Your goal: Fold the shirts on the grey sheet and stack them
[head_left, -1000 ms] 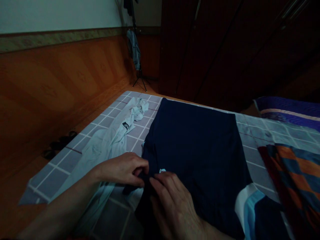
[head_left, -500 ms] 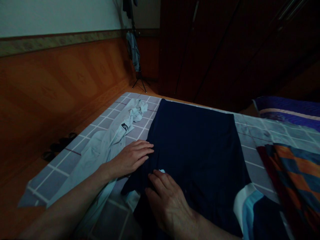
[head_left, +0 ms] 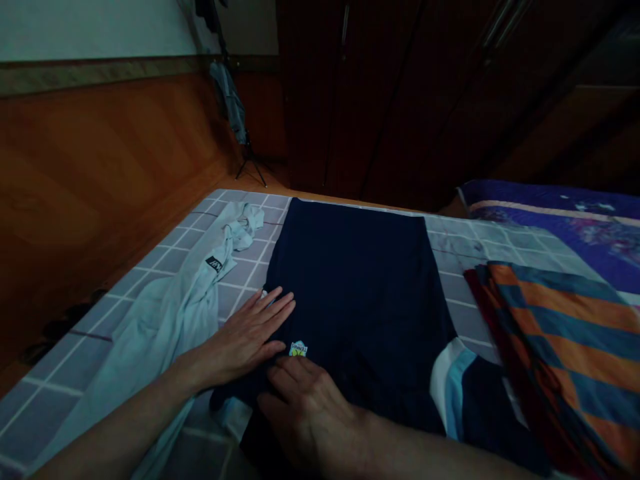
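Observation:
A dark navy garment [head_left: 355,280] lies spread over a grey checked sheet [head_left: 155,257], with white and light blue bands on its right sleeve. My left hand [head_left: 245,337] rests on the garment's left edge, palm down, fingers spread. Just below a small tennis badge [head_left: 299,349], my right hand [head_left: 310,413] presses on the fabric with its fingers bent and close together; whatever they pinch is hidden. A pale garment [head_left: 165,320] lies crumpled to the left, partly behind my left forearm.
Folded orange and blue checked cloth [head_left: 565,320] lies at the right, over dark red fabric. Beyond it is a purple cloth [head_left: 560,213]. A stand with hanging clothes [head_left: 230,100] and a dark wardrobe [head_left: 370,100] are behind. Dark footwear [head_left: 60,323] sits on the floor at left.
The view has shifted right, so things appear further left. My left hand's fingers have spread more, and the tennis badge now shows more fully above my right hand.

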`<control>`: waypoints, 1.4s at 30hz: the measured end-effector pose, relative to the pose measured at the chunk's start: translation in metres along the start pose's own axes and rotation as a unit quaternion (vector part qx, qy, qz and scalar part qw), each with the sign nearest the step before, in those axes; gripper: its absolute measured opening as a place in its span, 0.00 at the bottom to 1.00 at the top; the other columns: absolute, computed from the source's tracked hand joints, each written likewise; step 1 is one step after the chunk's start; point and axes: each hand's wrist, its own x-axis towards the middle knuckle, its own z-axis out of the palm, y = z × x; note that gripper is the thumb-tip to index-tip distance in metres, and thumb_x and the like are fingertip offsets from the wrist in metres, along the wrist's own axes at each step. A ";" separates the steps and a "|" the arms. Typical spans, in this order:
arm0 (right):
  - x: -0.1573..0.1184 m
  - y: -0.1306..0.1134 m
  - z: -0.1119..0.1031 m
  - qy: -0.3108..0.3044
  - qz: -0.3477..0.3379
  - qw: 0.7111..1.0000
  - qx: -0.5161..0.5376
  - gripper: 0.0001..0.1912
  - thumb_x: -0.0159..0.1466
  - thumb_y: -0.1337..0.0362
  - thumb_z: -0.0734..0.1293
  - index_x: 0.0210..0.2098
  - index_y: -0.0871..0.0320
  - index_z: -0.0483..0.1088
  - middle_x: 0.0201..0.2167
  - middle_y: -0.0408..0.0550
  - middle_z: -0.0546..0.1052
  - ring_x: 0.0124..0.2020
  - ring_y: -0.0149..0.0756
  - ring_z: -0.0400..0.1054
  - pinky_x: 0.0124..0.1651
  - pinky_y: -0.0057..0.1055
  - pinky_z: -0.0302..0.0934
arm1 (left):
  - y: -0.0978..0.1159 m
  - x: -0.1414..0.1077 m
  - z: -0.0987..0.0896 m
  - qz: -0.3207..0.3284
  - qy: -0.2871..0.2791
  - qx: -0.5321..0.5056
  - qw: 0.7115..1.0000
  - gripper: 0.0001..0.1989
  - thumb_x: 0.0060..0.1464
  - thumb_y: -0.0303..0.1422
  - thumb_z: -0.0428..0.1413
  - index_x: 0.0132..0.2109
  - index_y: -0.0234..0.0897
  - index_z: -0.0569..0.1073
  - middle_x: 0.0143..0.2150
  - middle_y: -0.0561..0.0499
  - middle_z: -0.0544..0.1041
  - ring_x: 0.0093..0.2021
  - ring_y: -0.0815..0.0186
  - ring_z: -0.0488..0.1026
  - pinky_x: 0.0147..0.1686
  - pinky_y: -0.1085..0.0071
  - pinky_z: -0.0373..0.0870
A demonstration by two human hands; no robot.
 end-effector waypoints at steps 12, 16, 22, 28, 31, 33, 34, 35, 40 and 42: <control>-0.100 -0.005 -0.095 0.227 0.230 0.945 -0.057 0.13 0.66 0.64 0.61 0.49 0.59 0.68 0.50 0.52 0.73 0.50 0.37 0.66 0.51 0.34 0.63 | 0.016 0.010 0.013 0.149 0.116 0.107 0.976 0.42 0.56 0.51 0.51 0.69 0.42 0.41 0.65 0.45 0.59 0.63 0.52 0.59 0.63 0.54 0.45; -0.183 0.000 -0.085 0.340 0.440 0.823 -0.118 0.12 0.65 0.61 0.62 0.43 0.59 0.72 0.39 0.51 0.77 0.39 0.39 0.73 0.42 0.35 0.68 | 0.064 0.026 -0.009 0.245 0.028 0.037 0.968 0.41 0.57 0.49 0.52 0.69 0.46 0.38 0.66 0.49 0.57 0.65 0.56 0.57 0.63 0.56 0.50; -0.228 -0.007 -0.037 0.271 0.667 0.686 -0.104 0.20 0.61 0.48 0.60 0.42 0.57 0.73 0.34 0.50 0.77 0.24 0.39 0.70 0.26 0.36 0.62 | 0.133 0.065 -0.017 0.348 -0.132 -0.076 0.925 0.40 0.56 0.45 0.56 0.68 0.43 0.46 0.68 0.46 0.51 0.67 0.56 0.49 0.64 0.53 0.49; -0.228 0.001 -0.055 0.382 0.699 0.601 0.067 0.16 0.53 0.49 0.64 0.25 0.55 0.69 0.16 0.43 0.70 0.18 0.36 0.65 0.22 0.32 0.58 | 0.148 0.078 0.010 0.392 -0.157 -0.080 0.903 0.38 0.55 0.41 0.58 0.67 0.38 0.51 0.68 0.41 0.51 0.68 0.51 0.46 0.63 0.44 0.46; -0.230 -0.002 -0.064 0.463 0.682 0.517 0.230 0.18 0.48 0.49 0.70 0.27 0.57 0.69 0.18 0.41 0.70 0.17 0.32 0.64 0.22 0.30 0.60 | 0.142 0.076 0.018 0.409 -0.137 -0.075 0.899 0.37 0.56 0.42 0.57 0.66 0.36 0.52 0.68 0.41 0.53 0.67 0.50 0.48 0.62 0.43 0.48; -0.227 -0.007 -0.063 0.489 0.669 0.470 0.305 0.20 0.46 0.51 0.73 0.31 0.57 0.68 0.23 0.42 0.74 0.20 0.34 0.68 0.24 0.30 0.63 | 0.138 0.076 0.021 0.419 -0.113 -0.092 0.896 0.35 0.58 0.45 0.53 0.67 0.37 0.51 0.68 0.42 0.53 0.68 0.51 0.48 0.62 0.43 0.47; -0.225 -0.010 -0.061 0.498 0.665 0.451 0.325 0.21 0.46 0.52 0.73 0.35 0.57 0.68 0.24 0.42 0.75 0.21 0.35 0.69 0.25 0.30 0.63 | 0.136 0.076 0.022 0.423 -0.103 -0.099 0.895 0.34 0.60 0.46 0.50 0.67 0.37 0.50 0.68 0.43 0.53 0.68 0.52 0.47 0.63 0.44 0.47; -0.223 -0.012 -0.058 0.505 0.664 0.437 0.337 0.23 0.47 0.52 0.74 0.38 0.56 0.67 0.25 0.42 0.75 0.22 0.35 0.70 0.24 0.29 0.63 | 0.134 0.076 0.023 0.426 -0.096 -0.104 0.894 0.33 0.61 0.47 0.48 0.67 0.37 0.50 0.68 0.43 0.53 0.68 0.53 0.46 0.63 0.45 0.46; -0.219 -0.012 -0.046 0.504 0.669 0.434 0.332 0.27 0.47 0.53 0.74 0.42 0.57 0.68 0.21 0.40 0.73 0.19 0.33 0.68 0.21 0.27 0.59 | 0.130 0.077 0.024 0.432 -0.092 -0.110 0.890 0.31 0.63 0.48 0.44 0.66 0.36 0.51 0.68 0.43 0.54 0.68 0.54 0.45 0.64 0.48 0.43; -0.218 -0.009 -0.045 0.531 0.667 0.440 0.283 0.26 0.46 0.53 0.74 0.41 0.58 0.70 0.24 0.42 0.74 0.24 0.35 0.70 0.25 0.27 0.62 | 0.130 0.077 0.023 0.432 -0.090 -0.115 0.890 0.31 0.63 0.47 0.43 0.66 0.35 0.52 0.68 0.43 0.54 0.68 0.54 0.45 0.64 0.47 0.43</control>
